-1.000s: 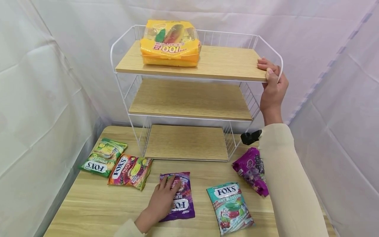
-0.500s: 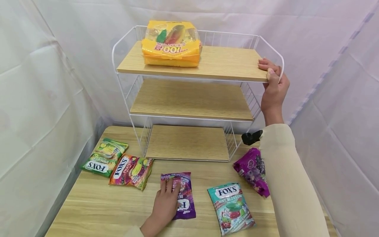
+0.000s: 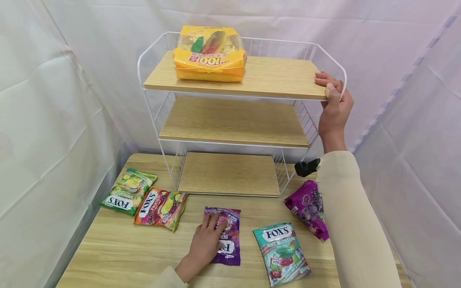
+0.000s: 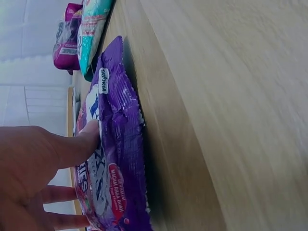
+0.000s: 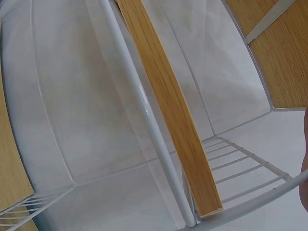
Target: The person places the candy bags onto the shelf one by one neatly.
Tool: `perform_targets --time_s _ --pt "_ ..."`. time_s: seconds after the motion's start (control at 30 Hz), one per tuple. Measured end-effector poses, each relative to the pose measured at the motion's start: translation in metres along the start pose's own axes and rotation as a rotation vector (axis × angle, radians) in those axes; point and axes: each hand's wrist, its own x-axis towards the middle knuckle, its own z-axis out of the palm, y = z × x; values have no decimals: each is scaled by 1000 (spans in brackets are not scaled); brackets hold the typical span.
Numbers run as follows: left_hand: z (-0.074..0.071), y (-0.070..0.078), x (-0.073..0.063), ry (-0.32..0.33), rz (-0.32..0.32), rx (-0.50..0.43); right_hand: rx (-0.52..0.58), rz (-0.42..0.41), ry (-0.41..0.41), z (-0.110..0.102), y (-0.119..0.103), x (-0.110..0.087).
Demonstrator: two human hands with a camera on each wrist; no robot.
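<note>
Item 1: my left hand (image 3: 205, 242); its fingers are lying loosely extended over the printed face, touching without clasping, the thumb pressing near one end.
Item 2: one flat purple plastic FOX'S candy bag (image 3: 232, 236), lying under those fingers on the pale wood-grain desk (image 3: 115, 252), in front of the rack.
Item 3: my right hand (image 3: 335, 108); its fingers are gripping the right front corner of the top board, the thumb bracing against the front edge.
Item 4: one white wire rack with three wood-grain boards (image 3: 234, 120), standing on the desk.
Item 5: one bulky yellow plastic bag marked "100" (image 3: 210, 56), sitting on the left part of the top board.
Item 6: one green FOX'S bag (image 3: 127, 190), lying at the desk's left, with one orange-and-red FOX'S Fruits bag (image 3: 161, 208) lying just beside it.
Item 7: one teal FOX'S Mint Blossom bag (image 3: 282, 254), lying right of the purple one, well apart.
Item 8: one magenta-purple bag printed with dark fruit (image 3: 306, 208), which my cream sleeve (image 3: 356, 220) is partly hiding.
</note>
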Motion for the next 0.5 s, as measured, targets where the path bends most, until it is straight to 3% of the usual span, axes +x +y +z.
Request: perform_targets --time_s 0.23,0.33,0.5 --pt "3 1 2 7 -11 -23 -5 -2 5 -5 7 4" --pt "6 2 1 29 -85 -98 3 -1 0 -4 5 3" --pt "10 5 -4 131 -249 -264 -4 -7 -7 2 -5 -3"
